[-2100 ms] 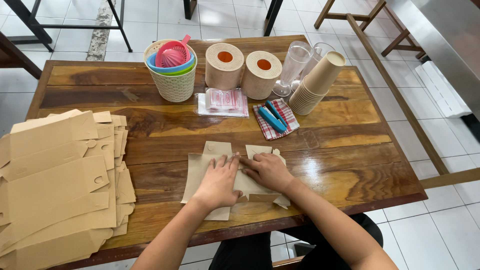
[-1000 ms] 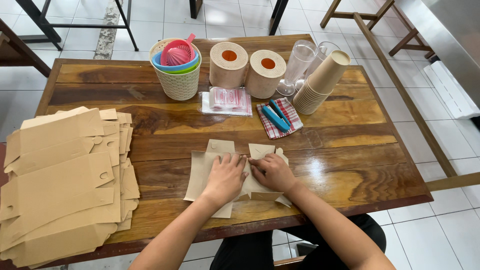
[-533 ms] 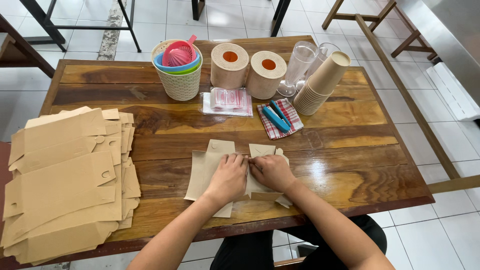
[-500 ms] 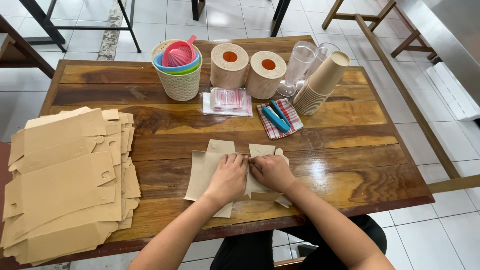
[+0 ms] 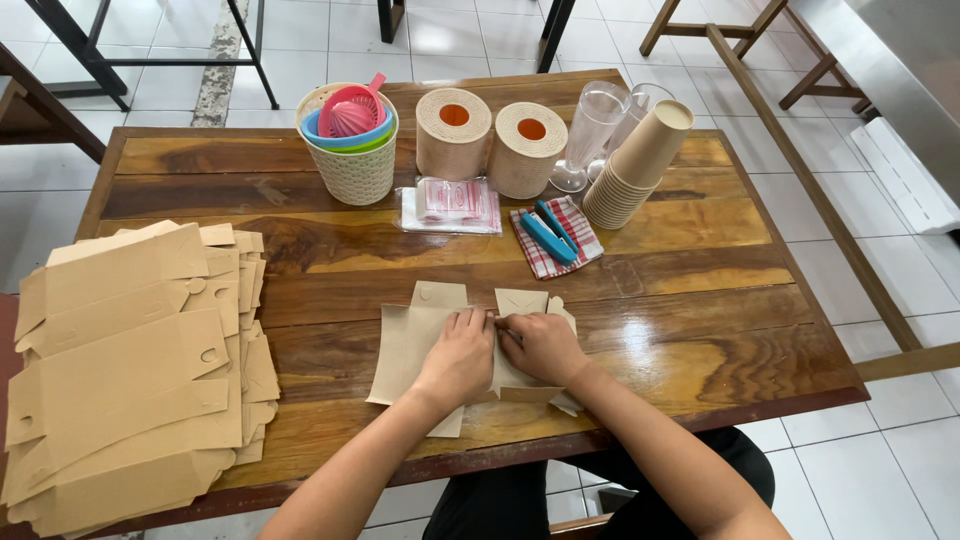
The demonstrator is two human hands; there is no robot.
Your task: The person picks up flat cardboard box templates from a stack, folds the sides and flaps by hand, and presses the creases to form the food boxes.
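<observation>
Head view: a flat brown cardboard box blank (image 5: 415,340) lies on the near middle of the wooden table (image 5: 700,290), close to the front edge. Its long axis runs roughly left to right, and two short tabs on its far side point away from the person. The left hand (image 5: 458,360) lies palm down on the blank's middle, fingers together and flat, pressing the card rather than gripping it. The right hand (image 5: 543,345) rests just beside it, knuckles up, its fingers curled narrowly onto a fold of the card by the left fingertips; whether it pinches the card I cannot tell. Both forearms come in from the near edge and converge on the blank.

At the table's left end a loose stack of flat brown cardboard blanks (image 5: 130,370) lies fanned, too overlapped to count. Along the far side stand one white woven basket (image 5: 355,165) holding coloured plastic bowls and a pink juicer, two rolls of beige paper (image 5: 490,140), two clear tall glasses (image 5: 592,125) and one leaning stack of brown paper cups (image 5: 635,170). In front of them lie one clear packet with pink contents (image 5: 450,205) and two blue pens (image 5: 550,235) on a red checked cloth (image 5: 575,215).
</observation>
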